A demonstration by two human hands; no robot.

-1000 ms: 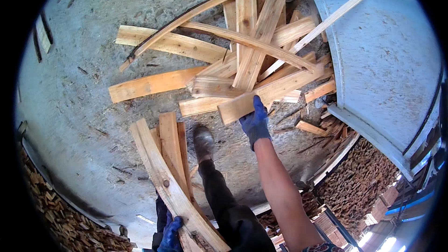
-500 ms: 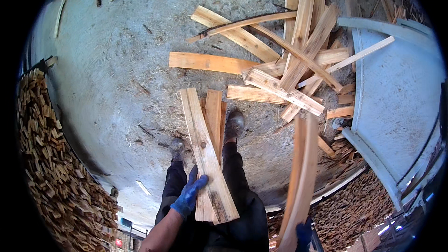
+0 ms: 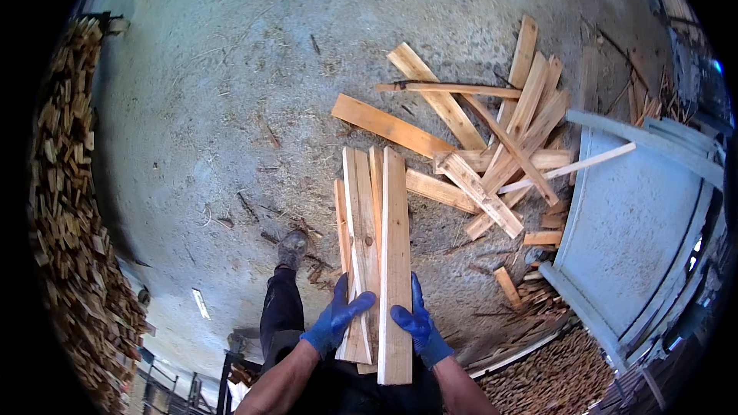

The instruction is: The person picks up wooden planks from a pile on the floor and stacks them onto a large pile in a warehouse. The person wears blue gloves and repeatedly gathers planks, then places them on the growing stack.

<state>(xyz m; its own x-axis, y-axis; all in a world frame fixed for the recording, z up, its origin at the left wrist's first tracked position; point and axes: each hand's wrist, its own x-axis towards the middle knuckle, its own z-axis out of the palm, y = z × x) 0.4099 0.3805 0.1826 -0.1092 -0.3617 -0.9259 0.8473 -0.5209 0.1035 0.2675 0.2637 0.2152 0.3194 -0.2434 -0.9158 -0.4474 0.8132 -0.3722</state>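
Note:
Both my hands wear blue gloves and hold planks in front of my legs. My left hand [image 3: 340, 319] grips a small bundle of wooden boards [image 3: 360, 246] from their left side, thumb over the top one. On the right side, my right hand [image 3: 417, 324] is closed around another light wooden board [image 3: 396, 261], its thumb lying on the board's face. This board stands lengthwise beside the bundle and overlaps part of it. Ahead to the right, a loose heap of planks [image 3: 530, 123] lies crisscrossed on the concrete floor.
A grey-blue metal panel with raised edges [image 3: 615, 223] stands to the right of the heap. Wood pieces are stacked along the left [image 3: 65, 223] and at the lower right [image 3: 538, 376]. Bark scraps litter the concrete floor [image 3: 207, 123]. My left boot [image 3: 292, 248] shows below.
My right hand has come in from the lower right with a board, now beside the bundle in my left hand. The left-hand boards have turned more upright, and my view has shifted.

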